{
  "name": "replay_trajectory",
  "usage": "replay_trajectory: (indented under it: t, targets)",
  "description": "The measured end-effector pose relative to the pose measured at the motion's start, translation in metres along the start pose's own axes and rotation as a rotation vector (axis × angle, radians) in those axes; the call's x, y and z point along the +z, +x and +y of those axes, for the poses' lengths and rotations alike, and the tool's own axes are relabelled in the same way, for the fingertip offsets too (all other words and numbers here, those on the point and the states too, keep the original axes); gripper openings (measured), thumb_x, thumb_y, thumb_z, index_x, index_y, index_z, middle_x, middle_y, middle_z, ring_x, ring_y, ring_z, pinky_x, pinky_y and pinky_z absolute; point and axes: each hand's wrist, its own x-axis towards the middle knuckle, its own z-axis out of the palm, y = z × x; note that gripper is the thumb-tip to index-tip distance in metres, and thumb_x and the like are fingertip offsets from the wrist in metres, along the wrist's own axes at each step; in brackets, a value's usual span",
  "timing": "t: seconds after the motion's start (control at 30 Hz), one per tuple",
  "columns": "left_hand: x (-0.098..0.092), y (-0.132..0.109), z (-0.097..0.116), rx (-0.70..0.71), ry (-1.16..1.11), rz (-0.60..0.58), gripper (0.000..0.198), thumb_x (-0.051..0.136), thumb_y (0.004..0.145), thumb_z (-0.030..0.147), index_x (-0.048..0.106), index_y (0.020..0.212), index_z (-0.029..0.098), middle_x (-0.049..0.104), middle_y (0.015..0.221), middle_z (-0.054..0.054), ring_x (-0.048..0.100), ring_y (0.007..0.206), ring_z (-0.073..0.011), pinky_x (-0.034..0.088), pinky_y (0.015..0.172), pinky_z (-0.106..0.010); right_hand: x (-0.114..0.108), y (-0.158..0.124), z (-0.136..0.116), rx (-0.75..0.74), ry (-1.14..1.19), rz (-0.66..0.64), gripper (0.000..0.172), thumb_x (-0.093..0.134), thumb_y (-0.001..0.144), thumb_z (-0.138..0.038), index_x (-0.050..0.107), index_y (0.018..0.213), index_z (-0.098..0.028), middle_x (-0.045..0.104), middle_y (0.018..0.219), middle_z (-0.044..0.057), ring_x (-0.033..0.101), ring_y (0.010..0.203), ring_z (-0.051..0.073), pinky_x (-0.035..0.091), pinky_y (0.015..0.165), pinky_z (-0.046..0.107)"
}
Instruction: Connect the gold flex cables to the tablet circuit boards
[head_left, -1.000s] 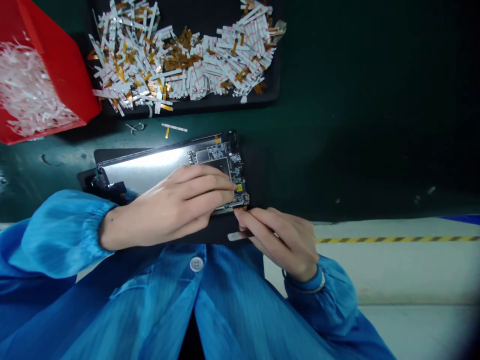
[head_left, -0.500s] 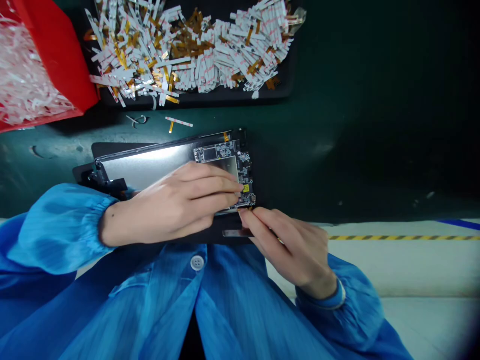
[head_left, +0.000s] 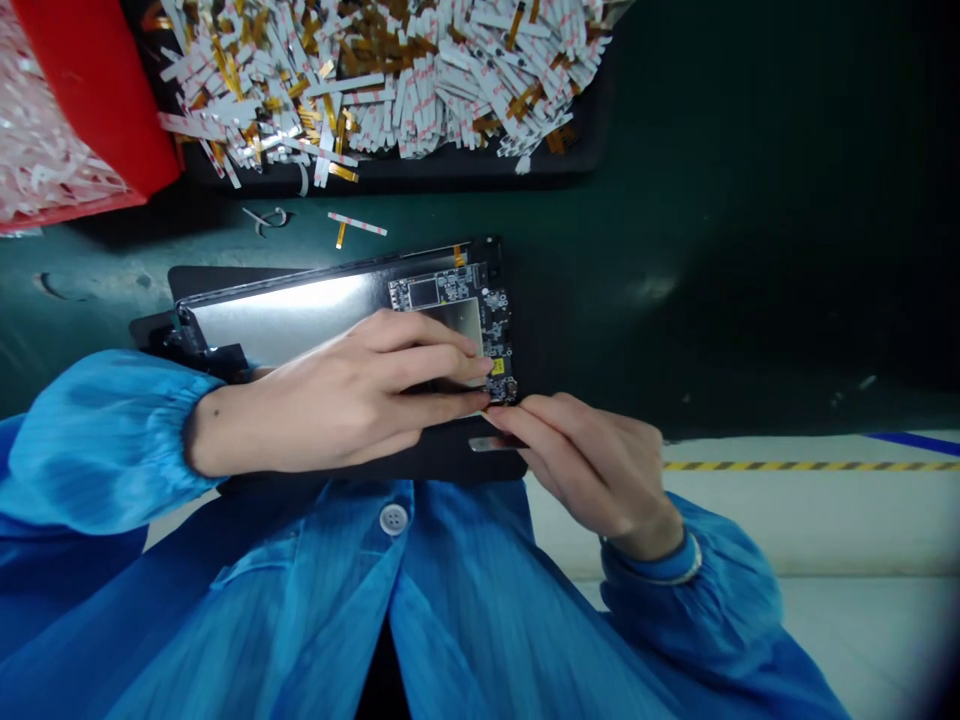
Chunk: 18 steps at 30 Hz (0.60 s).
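Observation:
A tablet-like device [head_left: 292, 320] lies opened in front of me, silvery inside, with a green-black circuit board [head_left: 498, 330] along its right end. My left hand [head_left: 367, 385] rests over it with fingers stretched out, the fingertips touching the board close to a yellow label [head_left: 497, 367]. At the board's lower right corner, the thumb and index finger of my right hand [head_left: 585, 455] are pinched together. A sliver of orange shows at those fingertips; what they pinch is mostly hidden. From under the same hand sticks out a flat metal tool [head_left: 487, 444], tucked in its fingers.
A black tray [head_left: 420, 175] full of white strips and orange flex cables stands at the back. Left of it is a red box [head_left: 112, 110] of clear scraps. One loose flex cable [head_left: 357, 224] and a curled strip [head_left: 266, 220] lie before the tray. A black mat [head_left: 450, 455] underlies the device.
The view has shifted slightly. My right fingertips have moved a little along the board's lower corner, and the metal tool has swung with them. My left hand stays on the board.

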Motion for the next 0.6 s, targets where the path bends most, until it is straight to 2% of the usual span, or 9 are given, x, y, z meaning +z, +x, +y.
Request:
replay_trajectory:
  t: [0.1, 0.27, 0.4, 0.5, 0.6]
  targets:
    - [0.001, 0.002, -0.001, 0.004, 0.001, 0.011, 0.034, 0.043, 0.101, 0.02, 0.062, 0.129, 0.013, 0.064, 0.13, -0.009, 0.055, 0.127, -0.0243, 0.047, 0.11, -0.036, 0.001, 0.001, 0.005, -0.091, -0.038, 0.01, 0.016, 0.054, 0.093, -0.007, 0.066, 0.104, -0.007, 0.072, 0.088, 0.009, 0.065, 0.072, 0.017, 0.054, 0.061, 0.028]
    - [0.003, 0.001, -0.001, 0.037, 0.088, 0.018, 0.036, 0.038, 0.104, 0.026, 0.063, 0.128, 0.016, 0.066, 0.127, -0.007, 0.058, 0.122, -0.0227, 0.051, 0.106, -0.035, -0.002, 0.006, 0.002, -0.036, -0.048, -0.007, 0.012, 0.059, 0.091, -0.007, 0.063, 0.101, -0.011, 0.071, 0.087, 0.007, 0.062, 0.068, 0.014, 0.049, 0.053, 0.026]
    - [0.001, 0.002, -0.002, 0.053, 0.151, 0.014, 0.036, 0.037, 0.105, 0.029, 0.062, 0.129, 0.02, 0.066, 0.126, -0.005, 0.058, 0.123, -0.0226, 0.052, 0.104, -0.035, 0.001, 0.005, 0.004, 0.168, 0.1, 0.017, 0.011, 0.066, 0.09, -0.013, 0.057, 0.092, -0.019, 0.068, 0.085, 0.003, 0.061, 0.067, 0.01, 0.045, 0.05, 0.022]
    - [-0.002, 0.004, -0.001, 0.032, 0.211, -0.02, 0.035, 0.037, 0.105, 0.032, 0.063, 0.126, 0.021, 0.067, 0.124, -0.005, 0.061, 0.119, -0.0221, 0.055, 0.098, -0.036, 0.006, 0.004, 0.011, 0.359, 0.327, 0.059, 0.023, 0.074, 0.086, -0.027, 0.051, 0.083, -0.021, 0.06, 0.078, -0.001, 0.056, 0.062, 0.008, 0.043, 0.047, 0.02]
    - [-0.004, 0.006, 0.0, 0.086, 0.36, -0.059, 0.031, 0.04, 0.104, 0.027, 0.062, 0.123, 0.017, 0.068, 0.123, -0.01, 0.064, 0.113, -0.0236, 0.056, 0.095, -0.039, 0.008, 0.005, 0.02, 0.481, 0.559, 0.042, 0.034, 0.081, 0.078, -0.038, 0.052, 0.079, -0.021, 0.055, 0.077, -0.002, 0.053, 0.062, 0.009, 0.044, 0.05, 0.022]
